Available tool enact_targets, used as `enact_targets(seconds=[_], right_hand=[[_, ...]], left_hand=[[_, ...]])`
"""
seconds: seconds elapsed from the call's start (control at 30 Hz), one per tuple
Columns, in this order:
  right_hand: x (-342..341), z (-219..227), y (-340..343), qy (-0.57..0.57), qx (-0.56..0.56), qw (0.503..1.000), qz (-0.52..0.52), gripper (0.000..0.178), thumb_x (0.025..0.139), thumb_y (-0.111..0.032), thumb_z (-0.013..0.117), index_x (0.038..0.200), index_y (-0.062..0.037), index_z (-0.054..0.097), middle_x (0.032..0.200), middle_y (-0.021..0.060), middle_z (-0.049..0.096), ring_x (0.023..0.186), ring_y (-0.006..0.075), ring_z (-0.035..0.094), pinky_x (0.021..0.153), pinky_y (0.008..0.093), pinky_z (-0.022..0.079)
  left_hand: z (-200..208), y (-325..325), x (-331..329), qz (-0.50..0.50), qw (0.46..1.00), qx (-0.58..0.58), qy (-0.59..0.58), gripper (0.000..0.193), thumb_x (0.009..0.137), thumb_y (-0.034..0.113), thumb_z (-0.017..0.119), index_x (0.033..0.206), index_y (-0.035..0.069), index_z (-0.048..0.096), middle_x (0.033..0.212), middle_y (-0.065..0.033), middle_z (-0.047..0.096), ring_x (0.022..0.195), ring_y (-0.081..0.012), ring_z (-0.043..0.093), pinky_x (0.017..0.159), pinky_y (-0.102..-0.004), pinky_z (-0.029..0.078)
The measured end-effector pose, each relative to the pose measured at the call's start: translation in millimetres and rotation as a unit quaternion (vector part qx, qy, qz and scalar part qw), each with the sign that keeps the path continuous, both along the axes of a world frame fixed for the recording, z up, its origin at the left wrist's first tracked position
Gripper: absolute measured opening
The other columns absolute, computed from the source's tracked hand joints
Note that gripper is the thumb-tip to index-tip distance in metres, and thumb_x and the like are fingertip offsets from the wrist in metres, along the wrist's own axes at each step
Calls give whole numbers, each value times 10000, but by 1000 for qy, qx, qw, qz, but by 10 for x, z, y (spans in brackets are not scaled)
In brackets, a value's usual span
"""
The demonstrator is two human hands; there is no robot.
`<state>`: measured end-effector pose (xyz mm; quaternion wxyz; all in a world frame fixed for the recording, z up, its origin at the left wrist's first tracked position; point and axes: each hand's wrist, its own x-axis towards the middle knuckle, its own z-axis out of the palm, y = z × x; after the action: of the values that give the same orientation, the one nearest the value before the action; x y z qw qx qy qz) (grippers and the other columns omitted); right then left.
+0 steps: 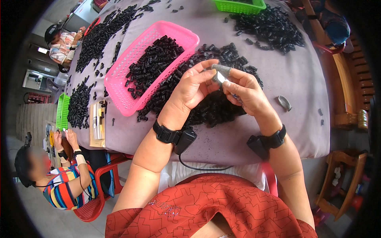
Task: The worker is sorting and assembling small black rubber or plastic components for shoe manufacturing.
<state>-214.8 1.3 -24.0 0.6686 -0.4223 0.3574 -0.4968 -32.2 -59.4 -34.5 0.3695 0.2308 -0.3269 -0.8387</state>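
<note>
Above a heap of small black plastic parts (214, 107), my two hands meet at the fingertips. My right hand (248, 93) is closed around a small knife, its short silver blade (220, 77) showing past the thumb. My left hand (194, 85) has its thumb and index finger bent toward the blade; whatever they pinch is too small to make out. A grey fabric finger cover (223, 70) shows at the fingertips, but I cannot tell which finger wears it. Left of the heap sits a pink perforated basket (115, 89) with many of the same black parts.
On the table to the right lies a loose grey finger cover (283, 103). Green baskets (240, 7) and more black heaps (274, 29) spread farther off. A cardboard-backed tool pack (97, 125) rests at left. Other people (67, 178) sit around the table.
</note>
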Motion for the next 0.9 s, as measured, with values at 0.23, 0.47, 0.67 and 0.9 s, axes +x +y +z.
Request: enact_targets(seconds=[0.23, 0.47, 0.67, 0.9], right_hand=[[15, 65, 25, 4, -6, 1000, -10, 317, 923, -126, 610, 1216, -14, 569, 732, -13, 547, 536, 32, 474, 441, 171, 355], [-24, -16, -21, -43, -11, 998, -33, 257, 942, -135, 584, 1174, -25, 577, 761, 1, 573, 547, 33, 473, 436, 171, 335], [-21, -12, -15, -38, -18, 999, -29, 219, 946, -135, 573, 1134, -23, 584, 771, 5, 576, 549, 35, 475, 429, 174, 322], [-31, -36, -20, -35, -14, 999, -29, 217, 947, -139, 568, 1128, -22, 590, 768, 6, 572, 539, 41, 476, 421, 178, 312]], left_hand=[[101, -1, 15, 59, 995, -64, -45, 309, 905, 84, 615, 1206, 47, 556, 980, -54, 649, 801, -129, 645, 734, -285, 558], [279, -150, 251, 310, 917, -237, -77, 187, 895, 32, 617, 1082, 17, 627, 892, -48, 647, 762, -121, 637, 704, -260, 566], [302, -266, 373, 466, 769, -385, -207, 225, 867, -24, 635, 1090, -9, 626, 1000, -42, 641, 862, -93, 606, 780, -209, 498], [236, -108, 166, 285, 756, -472, -352, 204, 885, 6, 621, 1087, 24, 646, 914, -10, 652, 773, -54, 586, 655, -197, 483]])
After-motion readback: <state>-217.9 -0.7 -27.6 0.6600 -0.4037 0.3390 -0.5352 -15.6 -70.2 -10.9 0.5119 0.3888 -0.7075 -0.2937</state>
